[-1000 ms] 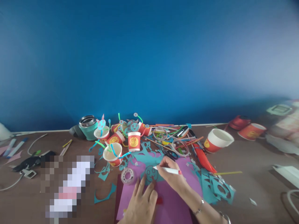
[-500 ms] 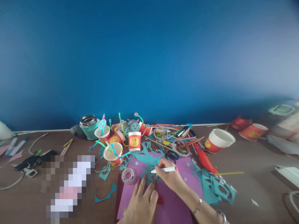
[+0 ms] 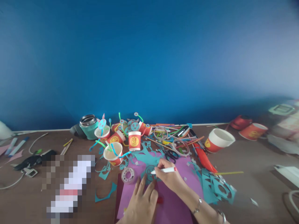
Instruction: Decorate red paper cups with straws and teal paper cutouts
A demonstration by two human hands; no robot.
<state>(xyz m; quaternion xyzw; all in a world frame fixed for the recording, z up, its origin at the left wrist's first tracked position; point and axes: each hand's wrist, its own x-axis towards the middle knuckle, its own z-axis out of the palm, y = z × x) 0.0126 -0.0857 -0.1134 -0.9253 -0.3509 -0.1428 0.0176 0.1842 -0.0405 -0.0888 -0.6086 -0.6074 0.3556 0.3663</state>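
two bare hands low over the tabletop (image 3: 233, 160).

right hand (image 3: 172, 180): fingers closed on a white pen (image 3: 166, 170) with a red end, thumb and forefinger pinching the barrel. pen slanted, nearly level, tip pointing left and placed over the disc (image 3: 148, 170); from where i stand, cannot tell if it touches. metal bands around the wrist and forearm.

left hand (image 3: 141, 202): palm down, fingers a little apart, tips at the near edge of the disc, nothing gripped between them.

disc: blue paper, face drawn on it in dark line, lying over the purple sheet (image 3: 174, 207), near the sheet's far part. tape roll (image 3: 128, 176) to its left, near it. a small red thing (image 3: 160, 200) just right of the left hand; kind unclear.

beyond the sheet: scissors (image 3: 173, 155) with dark handles, beside a heap of straws (image 3: 192, 141). left of the heap, red-and-white cups, some tipped, one upright cup (image 3: 135, 141) with a yellow emblem. teal flask (image 3: 89, 130) behind them, open at the top.

right of the sheet: blue scraps (image 3: 213, 188) with round holes; red pouch (image 3: 202, 157); yellow straw (image 3: 230, 173). wide cup (image 3: 219, 140) farther back, leaning.
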